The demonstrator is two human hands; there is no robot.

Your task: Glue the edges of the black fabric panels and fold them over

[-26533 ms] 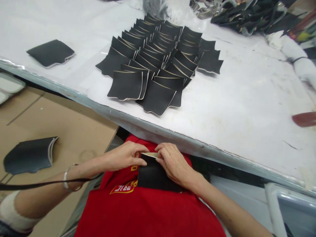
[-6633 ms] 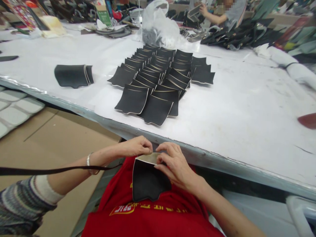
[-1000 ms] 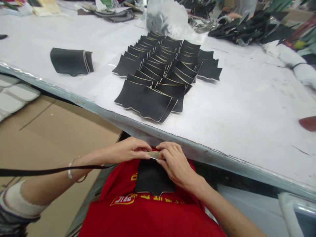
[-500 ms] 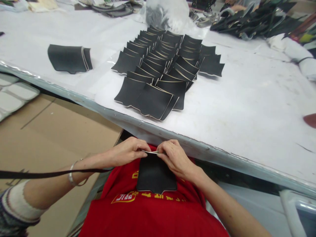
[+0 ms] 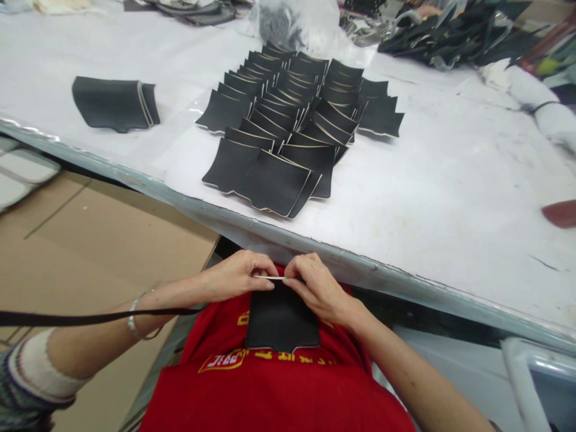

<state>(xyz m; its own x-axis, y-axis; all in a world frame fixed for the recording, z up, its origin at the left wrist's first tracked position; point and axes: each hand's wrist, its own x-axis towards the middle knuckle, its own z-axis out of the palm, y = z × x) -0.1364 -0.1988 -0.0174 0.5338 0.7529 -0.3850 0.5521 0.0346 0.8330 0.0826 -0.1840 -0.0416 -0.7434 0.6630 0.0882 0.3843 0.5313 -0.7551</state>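
A black leather piece (image 5: 283, 321) with a pale cut edge along its top lies against the red apron (image 5: 274, 390) on my lap. My left hand (image 5: 245, 276) pinches the top edge near its left corner, thumb below and fingers above. At the right part of the same edge, my right hand (image 5: 312, 285) pinches it likewise. Between the fingertips the pale edge shows as a thin, straight line. Beyond the table edge lie overlapping rows of similar black leather pieces (image 5: 279, 183). A separate small stack of black leather pieces (image 5: 108, 105) sits farther left.
The white-covered table (image 5: 450, 198) runs across in front of me, its edge (image 5: 315, 243) close beyond my hands. Clear plastic bags (image 5: 310, 24) and a heap of black straps (image 5: 445, 39) lie at the back. Cardboard (image 5: 90, 252) is at the lower left.
The pale top edges, slightly parted and bowed before, now lie together in one straight line between my fingers. Both hands keep their hold; the whole view has shifted slightly.
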